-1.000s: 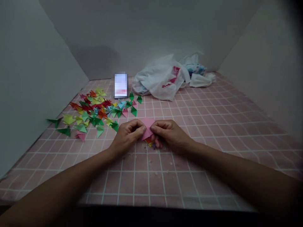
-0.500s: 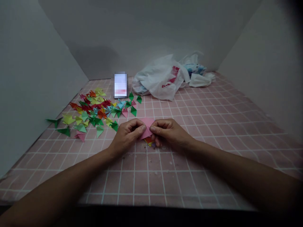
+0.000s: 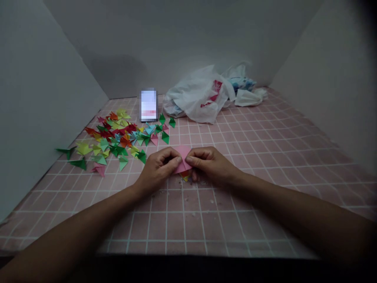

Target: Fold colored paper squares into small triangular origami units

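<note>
A small pink sheet of origami paper is held up between my two hands, with a crease running down its middle. My left hand pinches its left side between thumb and bent fingers. On the right side, my right hand grips it the same way, the thumb close to the other thumb. Below the pink paper, a few yellow and orange paper pieces peek out on the table, mostly hidden. To the left lies a spread of folded paper cranes in red, green, yellow, blue and pink.
A phone with a lit, blurred screen stands upright at the back. Behind my hands lies a white plastic bag with red print, and a crumpled blue-and-white bag is beside it. Pale walls border the pink checked tablecloth.
The thumbs have shifted slightly on the pink paper, and its lower right edge shows more. The whole view has moved a little; the other things lie as before.
</note>
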Tool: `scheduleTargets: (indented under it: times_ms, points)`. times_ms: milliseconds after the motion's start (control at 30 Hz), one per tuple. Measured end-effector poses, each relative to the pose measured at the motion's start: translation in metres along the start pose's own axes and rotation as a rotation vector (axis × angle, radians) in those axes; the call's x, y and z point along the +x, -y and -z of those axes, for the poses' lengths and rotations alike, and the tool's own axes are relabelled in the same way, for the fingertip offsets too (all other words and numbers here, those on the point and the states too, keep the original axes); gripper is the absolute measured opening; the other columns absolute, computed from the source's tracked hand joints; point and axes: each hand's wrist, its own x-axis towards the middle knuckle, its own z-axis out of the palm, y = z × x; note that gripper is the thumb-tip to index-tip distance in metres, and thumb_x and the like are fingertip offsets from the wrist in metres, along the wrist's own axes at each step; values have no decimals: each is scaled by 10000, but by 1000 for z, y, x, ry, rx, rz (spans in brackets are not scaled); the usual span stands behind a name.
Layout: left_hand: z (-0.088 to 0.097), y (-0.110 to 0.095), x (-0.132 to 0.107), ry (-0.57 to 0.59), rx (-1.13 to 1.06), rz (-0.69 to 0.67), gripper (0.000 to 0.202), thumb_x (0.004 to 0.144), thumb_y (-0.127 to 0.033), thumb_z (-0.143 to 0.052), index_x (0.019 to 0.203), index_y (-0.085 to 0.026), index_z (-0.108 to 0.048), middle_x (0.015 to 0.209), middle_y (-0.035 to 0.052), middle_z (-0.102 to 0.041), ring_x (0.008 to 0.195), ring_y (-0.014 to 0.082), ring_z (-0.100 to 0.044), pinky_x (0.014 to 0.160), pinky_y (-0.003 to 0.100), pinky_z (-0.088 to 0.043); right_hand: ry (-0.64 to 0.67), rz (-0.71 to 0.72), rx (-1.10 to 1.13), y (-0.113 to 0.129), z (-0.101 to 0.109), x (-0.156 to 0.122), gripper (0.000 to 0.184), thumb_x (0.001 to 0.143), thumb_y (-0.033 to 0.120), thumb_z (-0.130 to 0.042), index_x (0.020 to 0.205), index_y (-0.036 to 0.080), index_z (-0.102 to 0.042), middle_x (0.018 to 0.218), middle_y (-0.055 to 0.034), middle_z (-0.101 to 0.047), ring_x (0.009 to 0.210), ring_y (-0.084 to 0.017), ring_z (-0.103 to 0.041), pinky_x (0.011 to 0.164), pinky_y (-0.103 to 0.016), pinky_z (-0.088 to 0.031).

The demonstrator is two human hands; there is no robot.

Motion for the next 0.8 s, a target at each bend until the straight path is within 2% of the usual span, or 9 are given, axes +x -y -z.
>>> scheduleTargets:
  times_ms: [133, 233, 400, 533, 667, 800]
  points:
    - [-2, 2, 0, -3, -142, 134, 199, 840, -329, -635, 730, -166, -607, 643, -41, -477, 598, 106, -395, 571, 243, -307, -56, 70, -197, 4, -1, -3, 264, 895, 369, -624, 711, 180, -624, 551, 33, -597, 484, -102, -549, 487, -221, -399]
    - [-4, 3, 1, -7, -182, 178, 207, 836, -341, -642, 734, -165, -603, 659, -37, -476, 603, 104, -386, 560, 238, -298, -89, 126, -294, 4, -2, -4, 242, 900, 338, -611, 716, 181, -619, 572, 33, -583, 509, -104, -534, 504, -231, -390]
    - [-3, 2, 1, -7, -139, 145, 253, 875, -396, -622, 770, -166, -621, 697, -23, -504, 625, 110, -416, 565, 237, -325, -109, 180, -349, 2, -1, -2, 241, 905, 315, -596, 702, 186, -596, 585, 30, -575, 537, -108, -511, 525, -242, -383]
    - [-3, 3, 2, -25, -51, 73, 253, 872, -370, -629, 720, -170, -603, 672, -29, -503, 614, 105, -417, 570, 238, -327, -101, 228, -419, 1, -1, -2, 220, 892, 284, -608, 700, 179, -618, 614, 23, -580, 557, -106, -513, 532, -242, -381]
    - [-2, 7, 3, -49, -6, 40, 240, 867, -337, -626, 698, -172, -586, 656, -34, -503, 601, 101, -417, 569, 239, -332, -63, 125, -296, 0, -2, -2, 229, 894, 313, -623, 706, 182, -615, 587, 30, -584, 522, -101, -526, 512, -233, -396]
    - [-1, 7, 4, -53, 56, -19, 215, 873, -318, -615, 715, -173, -599, 656, -29, -529, 603, 107, -446, 585, 247, -358, 9, 17, -14, -1, -2, -1, 363, 923, 476, -623, 711, 182, -610, 585, 12, -633, 506, -104, -578, 524, -234, -451]
